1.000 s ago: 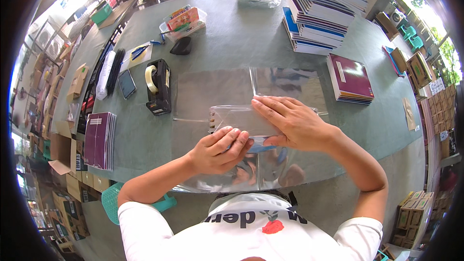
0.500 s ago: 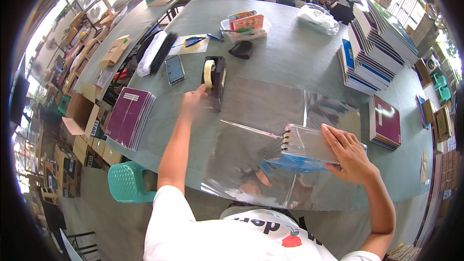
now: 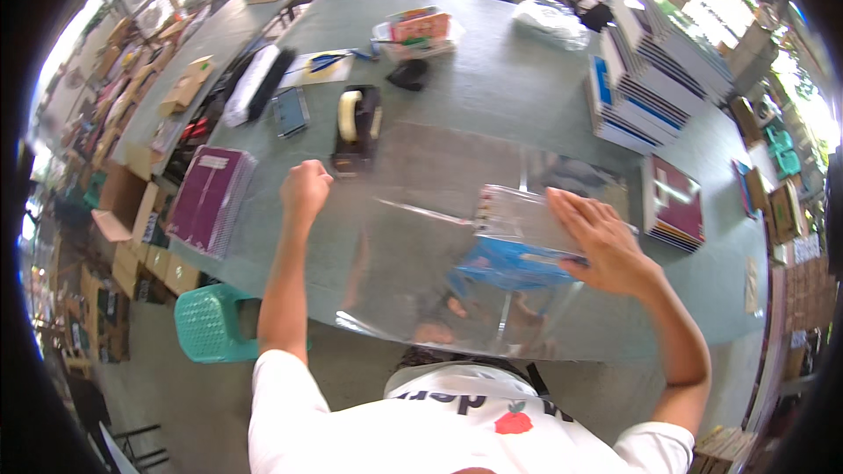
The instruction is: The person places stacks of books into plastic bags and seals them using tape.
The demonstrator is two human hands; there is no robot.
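My right hand (image 3: 601,241) lies flat, fingers spread, on a spiral notebook (image 3: 518,215) wrapped in clear film at the table's right middle. The notebook rests on a large clear plastic sheet (image 3: 413,246) spread over the grey-green table (image 3: 492,88); a blue cover shows through under the film. My left hand (image 3: 306,186) is a closed fist at the sheet's left edge, just in front of a black tape dispenser (image 3: 356,127) holding a pale roll. I cannot make out any tape strip in its fingers.
Tall stacks of notebooks (image 3: 654,79) stand at the back right, and a maroon stack (image 3: 674,202) beside my right hand. A purple stack (image 3: 211,197) sits at the left edge, with a phone (image 3: 290,110) behind it. A green stool (image 3: 211,323) stands below the table.
My left hand left the notebook, reached to the tape dispenser, and has now drawn back a little from it as a fist. My right hand stays pressed on the wrapped notebook.
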